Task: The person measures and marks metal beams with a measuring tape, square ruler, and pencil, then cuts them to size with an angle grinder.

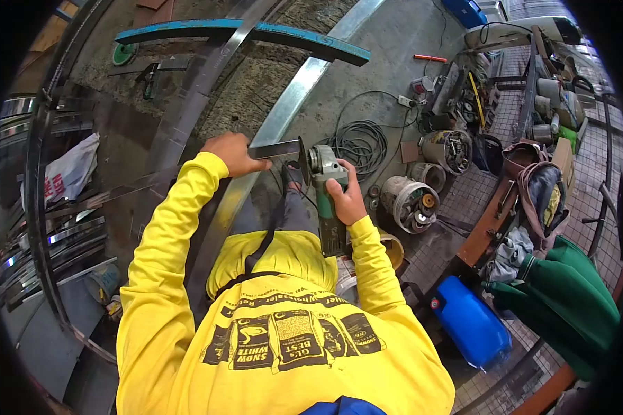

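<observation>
My right hand [347,197] is wrapped round the body of a green and grey angle grinder [332,214]. The grinder's head points away from me, and its thin disc [305,163] shows nearly edge-on. My left hand [232,153] grips a short dark metal piece [277,148] between thumb and fingers. The piece's far end is right at the grinder's disc. Below both hands a long galvanized steel bar [294,100] runs diagonally across, passing under my left wrist.
A blue-painted bar [277,34] lies across at the top. Coiled cable [360,146] rests on the floor ahead. Buckets of parts [403,190] stand to the right, near a blue container [471,324] and green cloth [561,304]. Metal strips [62,235] are stacked at left.
</observation>
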`<state>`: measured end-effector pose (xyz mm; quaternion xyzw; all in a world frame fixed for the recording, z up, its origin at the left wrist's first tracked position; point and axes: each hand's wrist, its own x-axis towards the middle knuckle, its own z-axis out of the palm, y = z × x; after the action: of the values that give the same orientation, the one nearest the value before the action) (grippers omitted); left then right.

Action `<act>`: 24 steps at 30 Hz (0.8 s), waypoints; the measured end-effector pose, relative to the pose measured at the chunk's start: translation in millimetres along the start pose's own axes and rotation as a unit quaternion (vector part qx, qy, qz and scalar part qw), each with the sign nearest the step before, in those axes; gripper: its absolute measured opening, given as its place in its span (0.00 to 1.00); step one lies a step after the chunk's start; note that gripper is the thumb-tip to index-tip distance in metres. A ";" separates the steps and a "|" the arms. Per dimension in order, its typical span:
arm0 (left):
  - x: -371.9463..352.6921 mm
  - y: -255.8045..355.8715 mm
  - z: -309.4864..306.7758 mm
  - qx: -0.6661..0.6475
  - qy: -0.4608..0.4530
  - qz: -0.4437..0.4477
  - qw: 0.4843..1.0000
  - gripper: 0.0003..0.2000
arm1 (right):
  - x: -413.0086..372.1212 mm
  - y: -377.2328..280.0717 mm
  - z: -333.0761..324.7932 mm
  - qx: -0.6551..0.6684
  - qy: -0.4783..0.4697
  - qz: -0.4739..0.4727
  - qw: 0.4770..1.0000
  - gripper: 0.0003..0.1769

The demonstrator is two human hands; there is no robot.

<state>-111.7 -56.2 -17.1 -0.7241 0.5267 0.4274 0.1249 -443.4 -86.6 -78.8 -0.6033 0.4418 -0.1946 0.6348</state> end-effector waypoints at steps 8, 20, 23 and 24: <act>-4.2 -2.9 5.9 -0.014 0.054 -0.002 0.998 0.42 | -24.0 -2.9 -5.9 -0.073 0.009 -0.043 0.996 0.48; -64.6 -43.2 11.1 -0.011 0.173 -0.002 0.985 0.35 | -59.1 -14.4 -107.1 0.305 -0.005 -0.002 0.952 0.37; -92.7 -29.0 1.2 -0.105 0.230 0.016 0.967 0.33 | -49.3 -69.8 -110.0 0.409 -0.065 -0.048 0.909 0.39; -107.9 -19.8 -5.1 -0.122 0.247 0.014 0.961 0.33 | -59.3 -65.4 -109.4 0.395 -0.078 -0.050 0.914 0.39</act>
<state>-100.7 19.5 61.6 -0.8094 0.4951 0.2981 -0.1045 -543.4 -118.1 14.8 -0.3380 0.2472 -0.3370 0.8433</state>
